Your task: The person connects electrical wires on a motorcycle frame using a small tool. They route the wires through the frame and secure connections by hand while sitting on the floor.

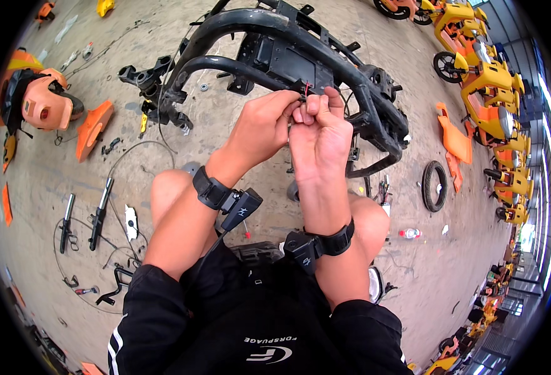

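Observation:
Both my hands meet at a black metal scooter frame [322, 45] that stands in front of me. My left hand [256, 128] is closed, its thumb and forefinger pinched together at a thin red wire [308, 86] that sticks up between the fingertips. Against it, my right hand [320, 134] is turned palm up with its fingers curled at the same wire. Small dark ends beside the fingertips are mostly covered by the fingers. Behind the hands, a dark flat box [288, 62] sits within the frame tubes. Each wrist wears a black strap with a small device.
On the concrete floor at left lie two fork tubes [102, 215], looping cables and an orange panel [94, 130]. An orange scooter body [44, 103] is farther left. To the right are a tire [435, 186], a bottle [410, 234], another orange panel [455, 139] and rows of yellow scooters [494, 81].

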`<state>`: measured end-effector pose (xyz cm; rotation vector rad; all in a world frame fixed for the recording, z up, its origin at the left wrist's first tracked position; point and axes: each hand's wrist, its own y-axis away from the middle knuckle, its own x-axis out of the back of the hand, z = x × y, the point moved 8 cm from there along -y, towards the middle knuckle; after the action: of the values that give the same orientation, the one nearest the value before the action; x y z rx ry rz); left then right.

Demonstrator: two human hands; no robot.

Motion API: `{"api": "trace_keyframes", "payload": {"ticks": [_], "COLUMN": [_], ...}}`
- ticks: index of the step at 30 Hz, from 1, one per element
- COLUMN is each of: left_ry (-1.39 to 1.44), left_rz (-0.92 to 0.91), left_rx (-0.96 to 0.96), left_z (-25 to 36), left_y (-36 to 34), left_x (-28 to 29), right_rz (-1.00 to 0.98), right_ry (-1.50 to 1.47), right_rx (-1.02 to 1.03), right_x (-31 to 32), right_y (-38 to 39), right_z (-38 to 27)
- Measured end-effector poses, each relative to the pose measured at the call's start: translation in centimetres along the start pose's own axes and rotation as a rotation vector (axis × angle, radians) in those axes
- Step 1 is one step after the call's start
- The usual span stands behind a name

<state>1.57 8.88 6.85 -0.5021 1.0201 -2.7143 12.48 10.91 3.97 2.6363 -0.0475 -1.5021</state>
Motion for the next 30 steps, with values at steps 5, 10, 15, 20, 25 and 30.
{"api": "trace_keyframes", "payload": {"ticks": [5, 10, 15, 20, 25, 30], "left_ry": [0.006, -0.073, -0.119, -0.129, -0.118, -0.069], "left_rz": [0.006, -0.034, -0.157, -0.155, -0.183, -0.138], "left_rx": [0.034, 0.011, 0.056, 0.244, 0.225, 0.216], "left_z": [-0.1, 0.1, -1.2, -4.0, -4.8, -5.0], "left_y": [0.3, 0.1, 0.6, 1.9, 1.8, 2.1], "left_x": [0.5, 0.0, -0.7, 0.0, -0.3, 0.0], "right_rz": [0.007, -0.044, -0.05, -0.076, -0.184, -0.227], "right_ry": [-0.031, -0.074, -0.036, 0.202, 0.312, 0.302], "right_rx": [-0.045, -0.012, -0.004, 0.017, 0.02, 0.201], "right_x": [0.1, 0.7, 1.4, 0.8, 0.5, -0.5], "right_y": [0.3, -0.3, -1.3, 0.0, -0.2, -0.4], "right_z": [0.6, 0.2, 0.9, 1.1, 0.6, 0.5]}}
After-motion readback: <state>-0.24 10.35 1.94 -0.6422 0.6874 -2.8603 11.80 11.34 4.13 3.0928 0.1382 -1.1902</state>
